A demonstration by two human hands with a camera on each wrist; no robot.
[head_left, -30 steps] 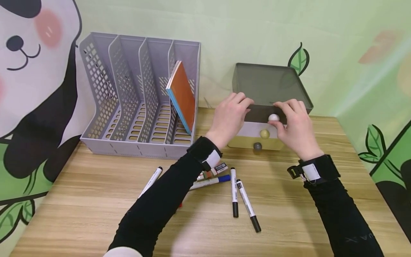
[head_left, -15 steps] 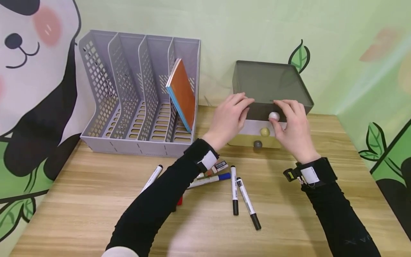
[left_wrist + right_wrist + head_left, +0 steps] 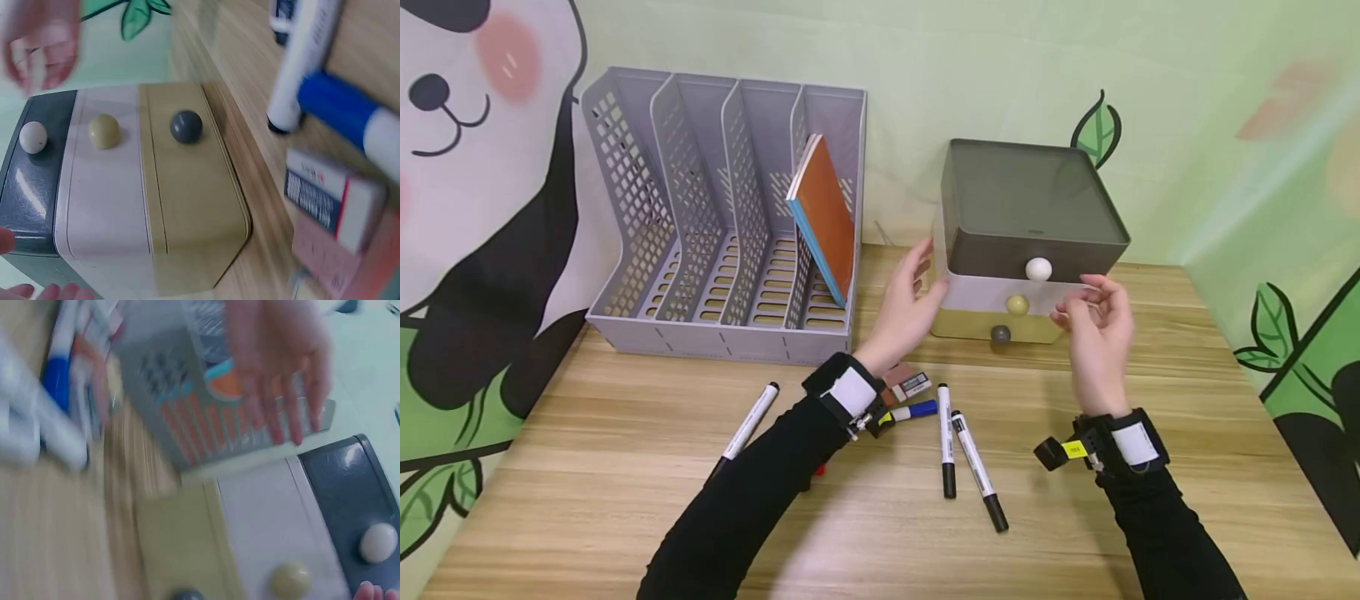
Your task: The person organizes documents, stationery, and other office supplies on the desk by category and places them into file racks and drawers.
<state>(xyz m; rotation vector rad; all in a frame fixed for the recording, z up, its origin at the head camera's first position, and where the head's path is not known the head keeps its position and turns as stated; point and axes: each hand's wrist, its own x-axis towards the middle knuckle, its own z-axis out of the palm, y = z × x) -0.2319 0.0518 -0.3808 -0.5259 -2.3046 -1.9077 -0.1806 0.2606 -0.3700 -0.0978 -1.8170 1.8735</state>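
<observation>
A small drawer box (image 3: 1030, 192) stands against the back wall, its dark grey top drawer stacked on a white and an olive-yellow one. A white knob (image 3: 1038, 269), a yellow knob (image 3: 1018, 305) and a dark grey knob (image 3: 1001, 334) stick out of the drawer fronts, which look flush in the left wrist view. My left hand (image 3: 904, 308) is by the box's left front corner, fingers loosely spread and holding nothing. Beside the right front corner is my right hand (image 3: 1101, 337), fingers loosely bent, also holding nothing. Whether either touches the box I cannot tell.
A grey file rack (image 3: 722, 337) stands at the back left, with an orange and blue book (image 3: 823, 221) leaning in its right slot. Several markers (image 3: 980, 471) lie in front, near a boxed eraser (image 3: 912, 386). My left sleeve partly covers some items.
Both hands have left the top drawer's front and moved down and outward to the box's sides. The right thumb no longer touches the white knob. The box looks unmoved.
</observation>
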